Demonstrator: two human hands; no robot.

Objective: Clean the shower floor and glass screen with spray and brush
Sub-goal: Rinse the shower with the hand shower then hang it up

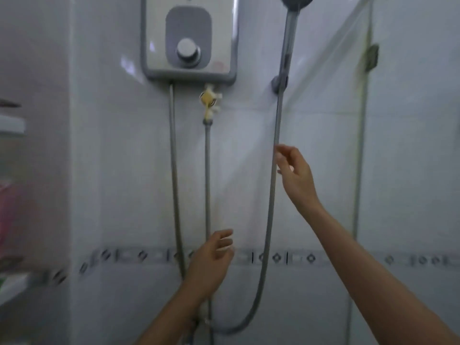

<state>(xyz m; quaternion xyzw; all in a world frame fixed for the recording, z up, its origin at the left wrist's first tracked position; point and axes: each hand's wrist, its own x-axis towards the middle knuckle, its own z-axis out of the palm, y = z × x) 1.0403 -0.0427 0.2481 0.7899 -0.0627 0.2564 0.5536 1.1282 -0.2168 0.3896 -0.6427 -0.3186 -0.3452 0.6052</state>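
Note:
A grey shower head (297, 2) hangs in its wall holder (278, 83) at the top, and its hose (272, 185) drops in a long loop. My right hand (296, 173) is raised beside the hose, fingers loosely spread at it, holding nothing. My left hand (214, 257) is lower, open, in front of the tiled wall near the water pipe (207, 175). The glass screen (361, 125) stands on the right with its hinge (372, 57) visible. No spray bottle or brush is in view.
A white and grey water heater (189, 38) with a round knob is mounted on the wall, with a yellowed valve (209, 99) beneath it. A blurred shelf (11, 125) with pink items sits at the left edge. A patterned tile band (311, 258) crosses the wall.

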